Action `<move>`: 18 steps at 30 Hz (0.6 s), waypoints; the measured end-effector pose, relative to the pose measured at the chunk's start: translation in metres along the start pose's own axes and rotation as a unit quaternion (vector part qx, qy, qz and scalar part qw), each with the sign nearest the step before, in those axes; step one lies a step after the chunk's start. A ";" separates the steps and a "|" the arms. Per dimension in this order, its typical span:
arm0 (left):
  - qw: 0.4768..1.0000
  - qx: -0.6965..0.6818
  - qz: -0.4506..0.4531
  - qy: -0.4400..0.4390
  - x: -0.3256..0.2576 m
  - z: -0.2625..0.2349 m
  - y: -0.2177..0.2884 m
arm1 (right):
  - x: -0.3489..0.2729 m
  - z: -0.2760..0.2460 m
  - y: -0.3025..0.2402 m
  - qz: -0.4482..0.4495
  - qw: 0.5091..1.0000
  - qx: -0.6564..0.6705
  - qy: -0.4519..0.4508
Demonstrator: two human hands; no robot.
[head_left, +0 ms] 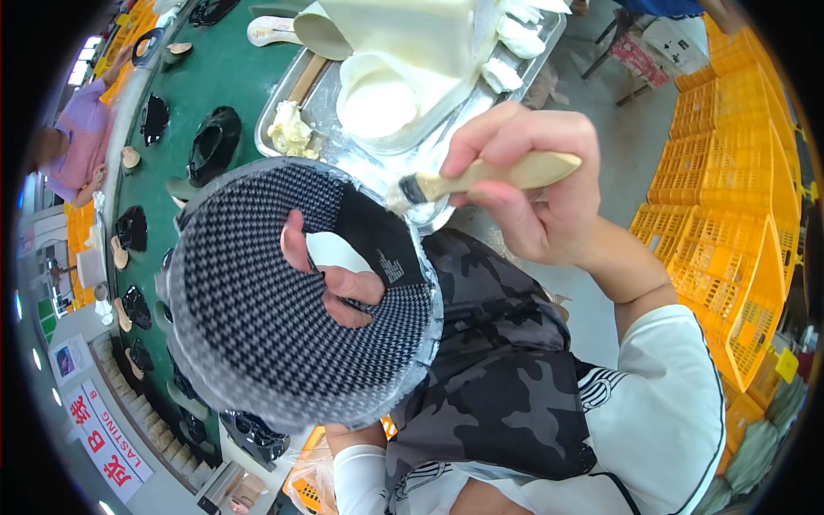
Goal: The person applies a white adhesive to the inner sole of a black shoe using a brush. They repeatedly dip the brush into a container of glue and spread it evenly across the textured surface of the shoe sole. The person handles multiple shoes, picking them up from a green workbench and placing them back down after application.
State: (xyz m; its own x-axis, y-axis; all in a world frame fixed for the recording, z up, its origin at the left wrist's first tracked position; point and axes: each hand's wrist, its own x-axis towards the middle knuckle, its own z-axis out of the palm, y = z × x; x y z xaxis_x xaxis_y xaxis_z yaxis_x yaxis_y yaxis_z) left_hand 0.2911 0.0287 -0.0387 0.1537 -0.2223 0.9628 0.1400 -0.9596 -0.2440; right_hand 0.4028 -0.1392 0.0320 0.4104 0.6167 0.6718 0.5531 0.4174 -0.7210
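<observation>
My left hand [336, 279] grips a black-and-white houndstooth shoe upper [257, 326] from inside, fingers poking through its opening beside a black tongue and a white insole patch. The upper is held up close to the camera and hides most of the left forearm. My right hand [536, 193] is closed on a wooden-handled brush [481, 178], held level, its whitish bristles touching the upper's rim at the top right. Behind them sits a white glue tub [378, 99] in a metal tray [322, 103].
A green conveyor belt [227, 69] curves away at the left, carrying black shoe uppers and tan insoles. Another person [81, 142] in a lilac top works at its far side. Stacked yellow crates [730, 215] stand at the right on a grey floor.
</observation>
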 end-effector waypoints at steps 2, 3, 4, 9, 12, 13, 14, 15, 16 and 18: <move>0.980 -0.102 -0.152 -0.073 0.022 -0.015 0.017 | 0.005 0.000 0.006 -0.013 0.999 0.020 0.048; 0.936 -0.150 -0.284 -0.143 0.027 -0.033 0.020 | 0.009 0.002 0.007 -0.012 0.997 0.034 0.074; 0.868 -0.196 -0.408 -0.206 0.031 -0.042 0.019 | 0.013 0.005 0.012 -0.006 0.991 0.068 0.117; 0.689 -0.376 -0.618 -0.051 0.034 -0.048 0.011 | 0.012 0.024 0.039 0.102 0.957 0.175 0.211; 0.537 -0.484 -0.690 -0.019 0.050 -0.063 0.002 | 0.003 0.033 0.046 0.173 0.948 0.173 0.204; 0.493 -0.495 -0.716 -0.011 0.051 -0.070 -0.003 | 0.000 0.037 0.047 0.191 0.946 0.169 0.199; 0.453 -0.536 -0.713 0.017 0.047 -0.071 -0.005 | -0.003 0.037 0.046 0.210 0.944 0.160 0.197; 0.435 -0.546 -0.716 0.025 0.048 -0.074 -0.007 | -0.002 0.037 0.043 0.219 0.942 0.158 0.199; 0.416 -0.553 -0.721 0.034 0.050 -0.077 -0.008 | -0.004 0.036 0.044 0.220 0.943 0.159 0.193; 0.393 -0.584 -0.708 0.058 0.046 -0.081 -0.009 | -0.009 0.029 0.041 0.241 0.943 0.131 0.188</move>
State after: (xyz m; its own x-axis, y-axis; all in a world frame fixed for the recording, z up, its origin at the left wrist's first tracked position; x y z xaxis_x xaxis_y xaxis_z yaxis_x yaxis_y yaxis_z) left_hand 0.2173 0.0131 0.0171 0.6750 0.7359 0.0527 -0.5497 0.4540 0.7012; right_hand 0.4003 -0.1086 -0.0084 0.8231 0.5181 0.2326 0.0582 0.3305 -0.9420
